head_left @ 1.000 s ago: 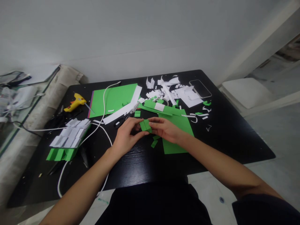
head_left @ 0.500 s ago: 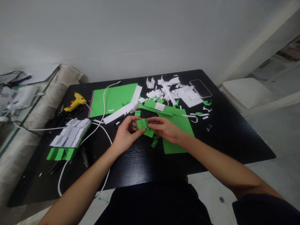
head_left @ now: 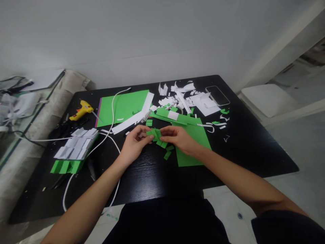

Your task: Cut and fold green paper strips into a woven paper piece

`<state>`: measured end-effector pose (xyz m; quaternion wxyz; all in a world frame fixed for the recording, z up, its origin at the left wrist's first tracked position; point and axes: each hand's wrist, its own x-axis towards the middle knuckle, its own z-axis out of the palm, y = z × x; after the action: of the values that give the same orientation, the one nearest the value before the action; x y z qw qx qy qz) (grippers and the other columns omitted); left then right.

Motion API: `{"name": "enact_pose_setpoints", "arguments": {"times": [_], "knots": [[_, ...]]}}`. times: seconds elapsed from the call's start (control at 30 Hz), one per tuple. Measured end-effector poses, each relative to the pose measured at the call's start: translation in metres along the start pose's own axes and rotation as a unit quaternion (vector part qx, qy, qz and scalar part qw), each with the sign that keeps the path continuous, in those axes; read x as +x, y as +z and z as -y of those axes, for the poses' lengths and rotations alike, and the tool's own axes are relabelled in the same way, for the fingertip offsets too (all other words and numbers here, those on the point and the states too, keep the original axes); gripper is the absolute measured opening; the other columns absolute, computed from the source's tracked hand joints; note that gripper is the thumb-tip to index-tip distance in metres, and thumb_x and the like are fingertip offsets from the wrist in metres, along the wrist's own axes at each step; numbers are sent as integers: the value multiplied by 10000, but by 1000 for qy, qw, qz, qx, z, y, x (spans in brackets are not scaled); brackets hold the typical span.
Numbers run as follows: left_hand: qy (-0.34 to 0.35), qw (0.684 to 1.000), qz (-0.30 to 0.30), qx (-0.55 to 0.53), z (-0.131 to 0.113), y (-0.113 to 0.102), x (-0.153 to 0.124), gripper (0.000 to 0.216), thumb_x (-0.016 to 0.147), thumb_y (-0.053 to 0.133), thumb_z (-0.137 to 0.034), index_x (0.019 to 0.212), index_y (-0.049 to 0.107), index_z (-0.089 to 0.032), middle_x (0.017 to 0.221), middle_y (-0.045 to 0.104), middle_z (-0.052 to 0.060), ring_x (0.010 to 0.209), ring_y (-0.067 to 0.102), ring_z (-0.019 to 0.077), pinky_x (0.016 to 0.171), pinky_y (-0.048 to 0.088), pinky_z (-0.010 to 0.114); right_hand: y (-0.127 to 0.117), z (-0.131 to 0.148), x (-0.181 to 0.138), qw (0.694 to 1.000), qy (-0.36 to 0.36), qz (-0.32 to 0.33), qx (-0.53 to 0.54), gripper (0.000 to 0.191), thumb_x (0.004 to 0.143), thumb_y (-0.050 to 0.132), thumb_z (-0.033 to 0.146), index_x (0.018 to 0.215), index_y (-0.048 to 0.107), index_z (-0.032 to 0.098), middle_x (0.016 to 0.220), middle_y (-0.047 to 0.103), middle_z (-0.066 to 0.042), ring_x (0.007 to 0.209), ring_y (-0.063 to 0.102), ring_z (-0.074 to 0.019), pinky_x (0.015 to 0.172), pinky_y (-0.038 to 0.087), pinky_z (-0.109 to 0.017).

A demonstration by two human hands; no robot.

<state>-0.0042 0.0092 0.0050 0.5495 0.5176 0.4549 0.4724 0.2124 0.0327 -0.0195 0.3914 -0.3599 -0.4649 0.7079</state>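
Note:
My left hand and my right hand meet over the middle of the black table. Between their fingertips they pinch a small folded green paper piece, held just above the tabletop. Small green offcuts lie under and just in front of the hands. A larger green sheet lies under my right wrist. Scissors lie just beyond my left hand, partly covered by a white paper strip.
A yellow glue gun and a white cable lie at the left. A stack of folded white and green pieces sits front left. A green sheet, white scraps and a phone lie at the back.
Both hands shifted slightly away from me with the green piece. The folded piece has been opened out and turned between the fingertips.

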Motion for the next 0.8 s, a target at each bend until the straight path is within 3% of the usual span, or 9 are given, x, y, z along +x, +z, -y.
{"name": "enact_pose_setpoints", "arguments": {"times": [0.2,0.33,0.47,0.63,0.8], "knots": [[16,999,-28,33,3,1,1,303,735,895,-228,970,707,-187,740,684,-28,674,652,124,673,549,261,0,1,-1,999,-11,-4,-30,316,720,934,251,1015,819,254,1052,812,-19,1032,749,-213,1063,566,-448],[20,998,-31,45,3,2,0,300,727,904,-241,930,689,-192,805,720,-9,725,685,140,667,555,263,1,2,-2,999,-19,3,-29,331,717,930,247,1028,818,255,1075,822,-26,1047,755,-222,1082,566,-471],[13,999,-23,31,2,2,0,344,729,898,-240,990,679,-195,903,758,23,844,735,177,755,596,303,1,1,-2,999,-27,17,-21,339,720,922,237,1040,814,263,1094,821,-24,1068,756,-222,1090,570,-478],[8,999,-44,16,0,2,0,339,707,908,-218,944,668,-188,762,691,-19,710,656,129,715,555,267,1,3,-2,999,-28,37,-10,406,701,928,213,1083,809,278,1168,805,-19,1145,734,-228,1120,554,-481],[36,997,-70,0,-6,0,-1,258,752,872,-238,935,695,-198,785,655,-25,714,616,126,680,517,251,2,8,-3,998,-50,-23,-25,483,718,899,163,1167,790,303,1221,772,-29,1187,692,-228,1158,520,-484]]}}
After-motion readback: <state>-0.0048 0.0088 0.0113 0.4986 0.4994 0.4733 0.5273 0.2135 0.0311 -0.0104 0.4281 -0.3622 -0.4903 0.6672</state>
